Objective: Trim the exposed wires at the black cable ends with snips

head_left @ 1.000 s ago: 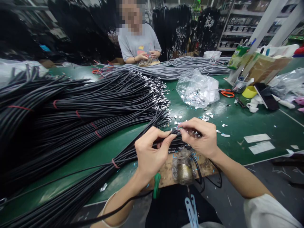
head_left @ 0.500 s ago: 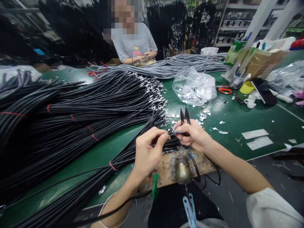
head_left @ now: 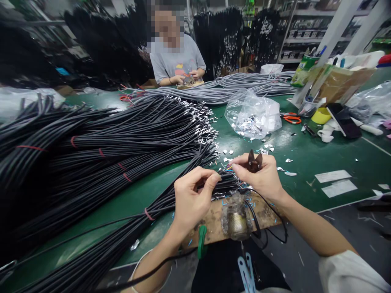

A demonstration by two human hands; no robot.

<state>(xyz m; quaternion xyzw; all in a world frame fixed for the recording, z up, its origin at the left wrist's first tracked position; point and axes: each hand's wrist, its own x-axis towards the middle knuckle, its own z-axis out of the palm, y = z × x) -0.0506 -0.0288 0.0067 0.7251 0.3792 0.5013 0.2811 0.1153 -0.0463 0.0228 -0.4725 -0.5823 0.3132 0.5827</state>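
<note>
My left hand [head_left: 194,197] is closed, thumb and forefinger pinching a black cable near its stripped end. Thin coloured wires [head_left: 228,167] fan out from that end, at the fingertips of my right hand [head_left: 264,177]. Small dark thread snips [head_left: 254,161] sit in my right hand, blades pointing up and away from the wires. Both hands are above a wooden board [head_left: 210,217], which carries a tape-wrapped block [head_left: 236,223] with a black lead. Blue wire scraps lie on the board.
Bundles of black cables [head_left: 146,142] cover the left of the green table, tied with red bands. Beyond are grey cables [head_left: 238,83] and a seated person [head_left: 177,61]. A clear bag of scraps [head_left: 253,116], orange-handled scissors [head_left: 291,118] and a phone [head_left: 343,121] lie to the right.
My right hand has shifted slightly right and turned, so the snips now tilt differently and sit farther from the wires. The left hand keeps its pinch. The whole view has shifted slightly.
</note>
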